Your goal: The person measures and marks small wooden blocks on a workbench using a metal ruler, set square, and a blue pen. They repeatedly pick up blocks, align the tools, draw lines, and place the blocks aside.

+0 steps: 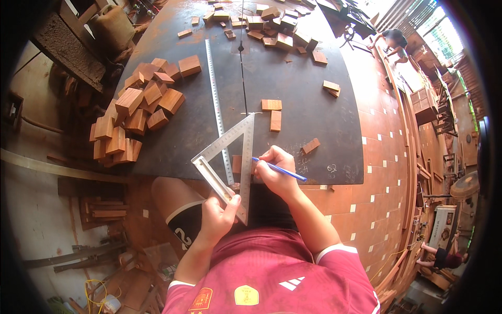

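My left hand (217, 216) is closed on the lower corner of a metal set square (249, 157) with a thick pale edge piece. A small wooden block (237, 164) shows through the opening of the square; whether my left fingers also hold it is hidden. In my right hand (275, 172) is a blue pen (291, 172), its tip end against the right edge of the square. A long steel ruler (212, 83) lies on the dark table (298, 99), partly covered by the square. Two small blocks (271, 105) lie just beyond my right hand.
A heap of wooden blocks (137, 107) sits on the table's left side. More blocks (255, 22) are scattered at the far end. Single blocks (310, 146) lie at the right. A narrow slot (242, 73) runs along the tabletop. Another person (395, 42) bends over at the far right.
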`<state>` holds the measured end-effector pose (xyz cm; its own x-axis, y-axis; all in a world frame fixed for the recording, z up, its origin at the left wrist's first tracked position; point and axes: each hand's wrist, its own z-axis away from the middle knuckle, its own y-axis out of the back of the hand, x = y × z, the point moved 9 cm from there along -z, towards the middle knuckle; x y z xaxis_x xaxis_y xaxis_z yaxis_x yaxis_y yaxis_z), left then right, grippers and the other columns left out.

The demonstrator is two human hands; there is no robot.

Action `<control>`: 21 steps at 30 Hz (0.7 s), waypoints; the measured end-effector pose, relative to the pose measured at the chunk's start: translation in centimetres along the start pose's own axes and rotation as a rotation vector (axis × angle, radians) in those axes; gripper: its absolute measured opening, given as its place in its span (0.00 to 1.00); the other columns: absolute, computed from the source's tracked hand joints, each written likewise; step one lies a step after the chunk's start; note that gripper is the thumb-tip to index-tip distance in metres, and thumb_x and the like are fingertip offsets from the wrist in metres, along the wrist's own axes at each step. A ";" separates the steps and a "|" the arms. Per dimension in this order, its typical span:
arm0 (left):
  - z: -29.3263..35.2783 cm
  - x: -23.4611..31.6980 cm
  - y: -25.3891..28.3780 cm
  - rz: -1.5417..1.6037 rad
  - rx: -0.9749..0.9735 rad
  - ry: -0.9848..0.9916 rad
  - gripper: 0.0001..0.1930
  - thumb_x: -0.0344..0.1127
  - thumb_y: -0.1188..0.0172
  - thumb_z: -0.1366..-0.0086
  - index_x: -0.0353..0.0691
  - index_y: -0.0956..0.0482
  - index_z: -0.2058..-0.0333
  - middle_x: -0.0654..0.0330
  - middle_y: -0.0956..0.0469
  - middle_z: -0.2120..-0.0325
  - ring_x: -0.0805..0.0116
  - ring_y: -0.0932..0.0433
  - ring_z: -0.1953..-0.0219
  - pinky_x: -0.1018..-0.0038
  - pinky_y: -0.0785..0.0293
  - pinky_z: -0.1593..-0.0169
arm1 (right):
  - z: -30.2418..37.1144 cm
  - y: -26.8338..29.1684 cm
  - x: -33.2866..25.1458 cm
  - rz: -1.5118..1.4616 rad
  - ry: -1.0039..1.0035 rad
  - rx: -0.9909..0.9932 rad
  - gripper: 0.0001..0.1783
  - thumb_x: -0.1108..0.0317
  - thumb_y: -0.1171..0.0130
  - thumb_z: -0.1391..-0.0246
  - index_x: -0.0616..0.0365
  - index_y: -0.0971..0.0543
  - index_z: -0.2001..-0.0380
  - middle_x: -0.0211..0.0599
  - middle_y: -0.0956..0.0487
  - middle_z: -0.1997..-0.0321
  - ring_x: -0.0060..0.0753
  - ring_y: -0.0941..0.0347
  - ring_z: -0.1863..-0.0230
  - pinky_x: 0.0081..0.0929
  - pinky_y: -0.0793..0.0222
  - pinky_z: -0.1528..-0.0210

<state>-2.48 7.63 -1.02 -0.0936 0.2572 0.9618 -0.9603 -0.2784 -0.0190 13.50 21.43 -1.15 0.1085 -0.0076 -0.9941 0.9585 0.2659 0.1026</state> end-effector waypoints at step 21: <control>-0.8 0.0 1.1 -0.022 -0.028 -0.010 0.09 0.31 0.35 0.32 0.31 0.22 0.60 0.60 0.19 0.76 0.77 0.22 0.81 0.79 0.27 0.78 | -0.2 0.0 0.8 -0.001 -0.007 -0.017 0.05 0.79 0.42 0.44 0.65 0.28 0.72 0.39 0.20 0.71 0.24 0.19 0.73 0.24 0.20 0.71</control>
<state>-3.72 8.09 -1.26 -0.0694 0.2533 0.9649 -0.9691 -0.2466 -0.0050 13.56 21.64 -1.97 0.1098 -0.0150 -0.9938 0.9541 0.2818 0.1012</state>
